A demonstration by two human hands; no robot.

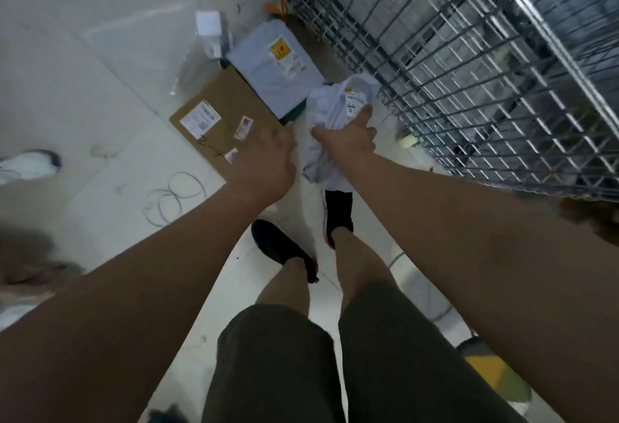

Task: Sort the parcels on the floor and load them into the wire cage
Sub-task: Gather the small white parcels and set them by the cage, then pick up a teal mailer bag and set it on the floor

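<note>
Farthest from the wire cage (469,70), a flat cardboard box (217,114) lies label-up on the floor (83,87). A grey mailer (268,64) overlaps its cage-side corner, both probably still waiting to be sorted. The left hand (264,157) hangs over the box's edge nearest the cage, fingers loose and holding nothing, seemingly ready to steady the load. Closer to the cage, the right hand (348,137) bunches a soft white parcel (331,110) in its fingers. The parcel appears lifted, just beside the cage's mesh wall, likely for loading.
</note>
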